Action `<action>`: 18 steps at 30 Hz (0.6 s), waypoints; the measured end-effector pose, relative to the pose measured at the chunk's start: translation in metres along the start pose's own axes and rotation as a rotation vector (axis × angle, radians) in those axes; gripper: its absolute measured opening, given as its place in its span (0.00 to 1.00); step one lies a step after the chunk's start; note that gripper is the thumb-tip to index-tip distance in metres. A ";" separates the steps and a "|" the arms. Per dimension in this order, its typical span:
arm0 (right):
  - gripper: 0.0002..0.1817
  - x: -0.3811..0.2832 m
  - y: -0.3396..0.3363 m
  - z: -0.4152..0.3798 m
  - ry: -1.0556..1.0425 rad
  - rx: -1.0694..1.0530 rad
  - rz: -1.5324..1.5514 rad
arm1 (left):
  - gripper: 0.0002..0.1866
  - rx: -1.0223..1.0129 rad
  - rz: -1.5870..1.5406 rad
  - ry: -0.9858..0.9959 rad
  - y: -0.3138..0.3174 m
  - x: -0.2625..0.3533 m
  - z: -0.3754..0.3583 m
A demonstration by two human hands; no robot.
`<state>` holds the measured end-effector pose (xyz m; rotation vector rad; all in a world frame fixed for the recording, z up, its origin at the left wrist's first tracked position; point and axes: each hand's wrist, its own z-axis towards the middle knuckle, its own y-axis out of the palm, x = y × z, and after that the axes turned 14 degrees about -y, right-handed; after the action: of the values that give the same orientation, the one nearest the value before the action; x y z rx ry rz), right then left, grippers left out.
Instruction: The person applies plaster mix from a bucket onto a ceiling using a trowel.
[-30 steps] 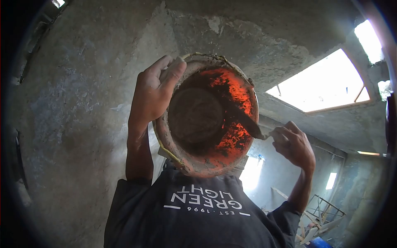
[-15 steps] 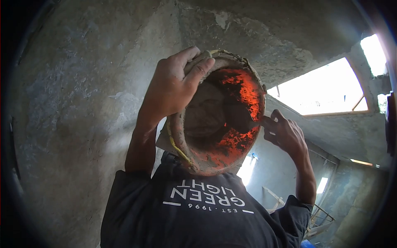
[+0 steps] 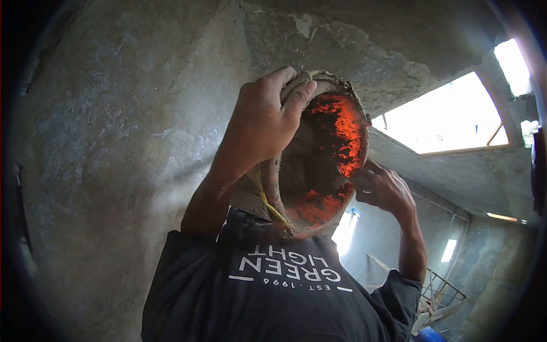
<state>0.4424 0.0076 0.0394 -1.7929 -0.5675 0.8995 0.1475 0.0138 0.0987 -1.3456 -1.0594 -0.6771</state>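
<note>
A round bucket (image 3: 353, 137), orange inside and crusted with grey mortar, is tilted with its mouth toward me in front of my chest. My left hand (image 3: 268, 114) grips the upper left of its thick rim, thumb on the near side. At the right edge of the bucket, my right hand (image 3: 383, 187) has its fingers bent against the rim; some fingertips are in shadow. A yellow cord (image 3: 272, 206) runs along the lower left rim. The dark bottom of the bucket is hard to make out.
A rough concrete wall (image 3: 114, 148) rises on the left. At the upper right is a bright window opening (image 3: 450, 119). A metal frame (image 3: 441, 293) and a blue object (image 3: 430, 335) are at the lower right. My dark printed shirt (image 3: 273, 308) fills the lower middle.
The bucket and my left hand have shifted right, and the bucket's mouth has turned so it looks narrower. My right hand has moved slightly left and down, its fingers now closer around the rim.
</note>
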 end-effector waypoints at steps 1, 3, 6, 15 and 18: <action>0.21 -0.003 0.003 0.003 -0.017 -0.027 0.006 | 0.25 -0.018 -0.006 -0.005 0.002 0.002 -0.001; 0.20 -0.007 0.006 0.005 -0.033 -0.049 0.010 | 0.22 -0.037 -0.011 -0.005 0.006 0.003 -0.001; 0.18 -0.008 0.012 0.003 -0.026 -0.005 0.053 | 0.20 0.014 0.007 0.039 0.009 0.003 -0.004; 0.17 0.000 0.023 0.001 -0.094 0.001 0.174 | 0.28 0.064 0.015 -0.017 0.013 0.008 -0.010; 0.17 0.000 0.026 0.003 -0.144 -0.005 0.129 | 0.25 0.065 0.032 -0.004 0.012 0.008 -0.010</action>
<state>0.4392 -0.0006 0.0150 -1.7944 -0.5504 1.1233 0.1636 0.0068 0.1012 -1.3058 -1.0522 -0.6119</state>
